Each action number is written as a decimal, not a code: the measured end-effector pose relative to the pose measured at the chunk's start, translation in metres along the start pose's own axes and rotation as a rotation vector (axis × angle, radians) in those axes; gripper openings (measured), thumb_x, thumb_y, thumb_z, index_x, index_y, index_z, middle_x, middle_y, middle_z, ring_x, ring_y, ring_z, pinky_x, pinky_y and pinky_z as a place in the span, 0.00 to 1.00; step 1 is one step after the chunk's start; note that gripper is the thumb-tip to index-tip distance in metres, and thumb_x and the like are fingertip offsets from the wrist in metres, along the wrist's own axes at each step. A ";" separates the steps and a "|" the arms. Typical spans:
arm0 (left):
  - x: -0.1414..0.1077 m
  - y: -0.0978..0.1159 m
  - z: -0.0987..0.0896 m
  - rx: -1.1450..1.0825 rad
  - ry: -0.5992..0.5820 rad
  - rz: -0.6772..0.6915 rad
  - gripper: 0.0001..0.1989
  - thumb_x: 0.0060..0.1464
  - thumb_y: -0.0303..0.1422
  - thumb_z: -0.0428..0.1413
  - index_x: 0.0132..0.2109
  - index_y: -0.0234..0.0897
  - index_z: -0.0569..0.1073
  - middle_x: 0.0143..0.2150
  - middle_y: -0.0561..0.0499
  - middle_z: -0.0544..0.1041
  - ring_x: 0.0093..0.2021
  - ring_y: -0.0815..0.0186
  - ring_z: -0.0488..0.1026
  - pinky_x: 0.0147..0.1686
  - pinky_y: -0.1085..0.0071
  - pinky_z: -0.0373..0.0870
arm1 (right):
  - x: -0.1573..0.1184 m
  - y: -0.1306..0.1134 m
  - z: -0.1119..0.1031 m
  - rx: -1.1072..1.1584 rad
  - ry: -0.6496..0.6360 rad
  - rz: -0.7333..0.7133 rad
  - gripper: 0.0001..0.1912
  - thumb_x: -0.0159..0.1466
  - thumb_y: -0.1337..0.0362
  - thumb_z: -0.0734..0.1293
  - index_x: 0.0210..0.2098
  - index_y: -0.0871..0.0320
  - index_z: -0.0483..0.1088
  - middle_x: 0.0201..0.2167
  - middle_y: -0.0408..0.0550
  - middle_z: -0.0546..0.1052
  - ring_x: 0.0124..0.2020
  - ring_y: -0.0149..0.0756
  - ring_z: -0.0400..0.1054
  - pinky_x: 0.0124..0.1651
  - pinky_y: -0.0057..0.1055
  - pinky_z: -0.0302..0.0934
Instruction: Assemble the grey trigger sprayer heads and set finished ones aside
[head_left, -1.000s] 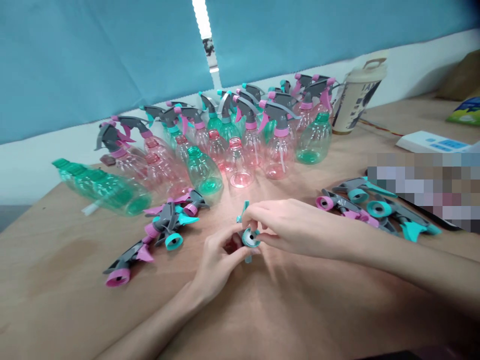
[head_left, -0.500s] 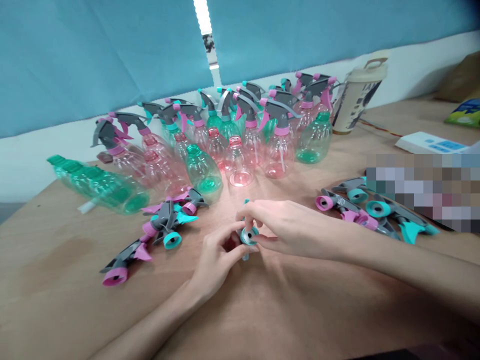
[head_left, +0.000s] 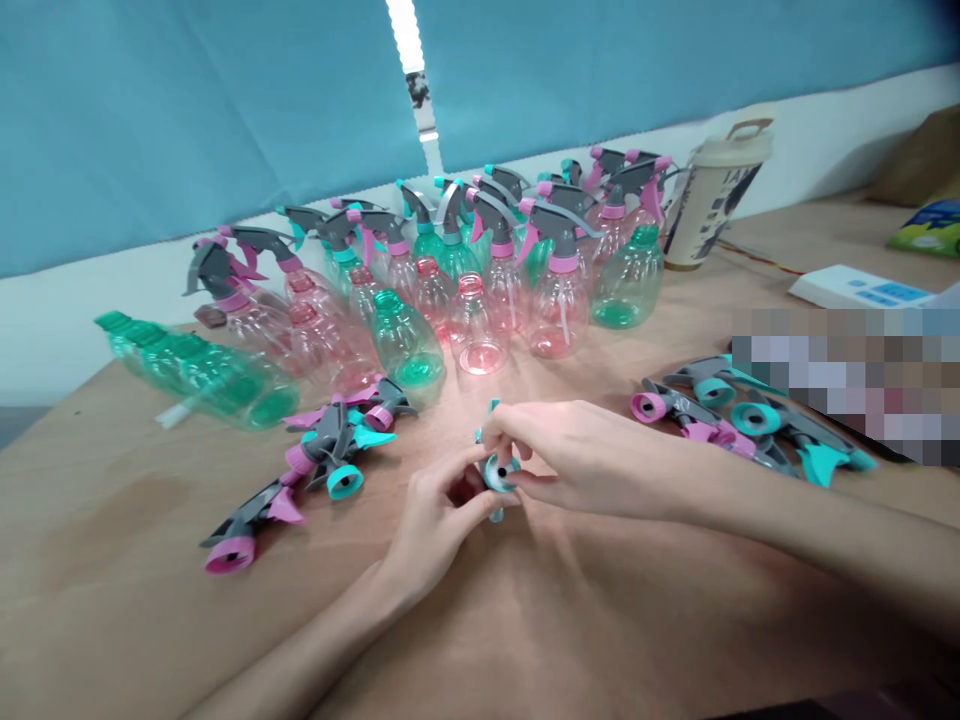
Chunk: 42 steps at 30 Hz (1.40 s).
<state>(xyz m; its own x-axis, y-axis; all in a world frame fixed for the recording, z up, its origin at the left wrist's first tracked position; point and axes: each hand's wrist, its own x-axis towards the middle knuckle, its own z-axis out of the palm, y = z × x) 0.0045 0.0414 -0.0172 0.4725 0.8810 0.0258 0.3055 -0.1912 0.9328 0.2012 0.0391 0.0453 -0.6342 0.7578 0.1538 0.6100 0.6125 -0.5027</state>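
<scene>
My left hand [head_left: 429, 515] is closed around a teal trigger spray head [head_left: 496, 484] near the middle of the table. The spray head's round collar faces up, with a dark hole at its centre, and its teal ends poke out beyond the fingers. From the right, my right hand [head_left: 562, 450] pinches at the collar with bent fingers. Those fingers cover part of the spray head, so anything small between them is hidden. Loose pink and teal spray heads lie in a left group [head_left: 330, 450] and a right group [head_left: 705, 415].
Behind the hands stand several clear pink bottles [head_left: 480, 335] and green bottles [head_left: 409, 350], some topped with spray heads. Green bottles [head_left: 195, 365] lie on their sides at left. A cream tumbler [head_left: 712, 200] and a white box [head_left: 859, 287] are at back right.
The spray head has turned slightly between my fingers, and more of its teal end shows above them. Both hands stay in nearly the same place.
</scene>
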 end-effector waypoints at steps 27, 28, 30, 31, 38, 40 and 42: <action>0.000 -0.001 0.000 0.007 0.011 0.022 0.12 0.51 0.34 0.61 0.44 0.37 0.74 0.30 0.53 0.71 0.29 0.68 0.69 0.30 0.73 0.67 | 0.001 0.001 0.007 -0.139 0.050 -0.020 0.05 0.61 0.71 0.61 0.38 0.60 0.63 0.33 0.46 0.72 0.29 0.33 0.65 0.27 0.28 0.48; 0.000 -0.001 0.000 0.011 0.010 0.022 0.12 0.51 0.33 0.60 0.44 0.37 0.74 0.29 0.54 0.71 0.29 0.68 0.69 0.29 0.73 0.67 | 0.001 0.001 0.009 -0.155 0.058 -0.028 0.05 0.61 0.70 0.61 0.38 0.61 0.63 0.32 0.46 0.72 0.29 0.32 0.65 0.27 0.28 0.48; -0.001 0.000 -0.001 0.028 0.013 0.027 0.10 0.52 0.32 0.60 0.42 0.37 0.74 0.28 0.54 0.70 0.28 0.68 0.68 0.28 0.73 0.66 | 0.003 0.001 0.015 -0.182 0.083 -0.049 0.04 0.60 0.71 0.61 0.37 0.61 0.64 0.32 0.47 0.72 0.28 0.32 0.64 0.26 0.28 0.47; -0.001 0.000 -0.001 0.039 0.021 0.032 0.08 0.52 0.32 0.59 0.41 0.37 0.74 0.28 0.54 0.70 0.27 0.69 0.67 0.28 0.74 0.66 | 0.003 0.001 0.018 -0.187 0.102 -0.061 0.05 0.60 0.71 0.62 0.37 0.62 0.65 0.32 0.48 0.72 0.28 0.32 0.64 0.27 0.28 0.48; -0.001 -0.005 -0.001 0.059 0.111 0.085 0.12 0.51 0.31 0.60 0.45 0.40 0.74 0.31 0.54 0.70 0.27 0.69 0.66 0.27 0.74 0.67 | 0.003 0.001 0.024 -0.043 0.160 0.066 0.06 0.60 0.70 0.62 0.37 0.61 0.64 0.29 0.44 0.73 0.26 0.30 0.64 0.26 0.26 0.48; -0.002 -0.004 -0.001 0.079 0.120 0.102 0.14 0.50 0.31 0.60 0.46 0.41 0.74 0.32 0.54 0.71 0.28 0.70 0.66 0.28 0.74 0.67 | 0.001 0.000 0.022 -0.015 0.149 0.093 0.05 0.59 0.71 0.61 0.36 0.59 0.62 0.28 0.42 0.72 0.25 0.29 0.64 0.24 0.25 0.47; -0.002 -0.003 0.000 0.095 0.129 0.124 0.14 0.49 0.29 0.61 0.45 0.41 0.75 0.31 0.54 0.71 0.27 0.70 0.65 0.28 0.74 0.68 | 0.000 -0.001 0.018 -0.024 0.133 0.100 0.06 0.58 0.72 0.61 0.36 0.58 0.61 0.27 0.41 0.72 0.25 0.29 0.64 0.24 0.25 0.46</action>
<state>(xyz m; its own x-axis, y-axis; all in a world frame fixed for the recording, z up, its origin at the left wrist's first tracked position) 0.0030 0.0399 -0.0198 0.4031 0.8952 0.1902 0.3313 -0.3365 0.8815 0.1924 0.0343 0.0304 -0.5022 0.8374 0.2157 0.6791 0.5364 -0.5012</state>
